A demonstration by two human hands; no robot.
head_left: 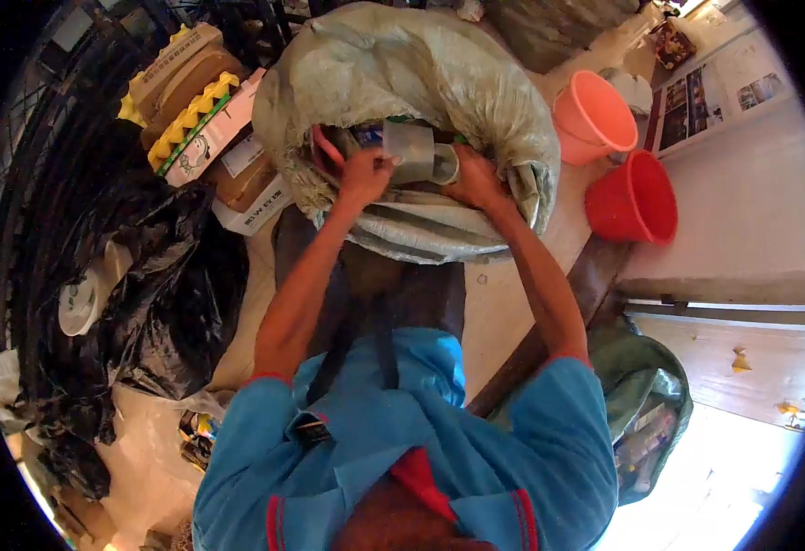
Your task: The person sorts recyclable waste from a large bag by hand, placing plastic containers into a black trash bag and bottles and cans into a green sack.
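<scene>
While both forearms extended over the floor, the left hand [366, 174] was partly closed, its thumb and fingers gripping the near left side of a cloudy, translucent plastic container [409, 151]. The right hand [478, 179] was curled around the right side of a smaller, round-mouthed translucent cup [447, 163], just beside the container; whether the two pieces were joined could not be told. Both lay in the mouth of a large grey-green woven sack [402, 55], with a curved pink-red strip [327, 150] left of them.

Count: two hands; two translucent pieces; two buckets, one salmon-pink plastic bucket [604, 110] and one bright red plastic bucket [612, 197]; two woven sacks, the second a dark green sack [637, 367] holding clear bottles. Black plastic bags [168, 312] lay at left, number unclear.

Edges: the large sack's rolled rim enclosed the hands, its fabric close beside the right wrist. The pink bucket stood near the rim. Bare pale floor [499, 321] showed between the large and dark green sacks. Within the mouth, room around the fingers was narrow.
</scene>
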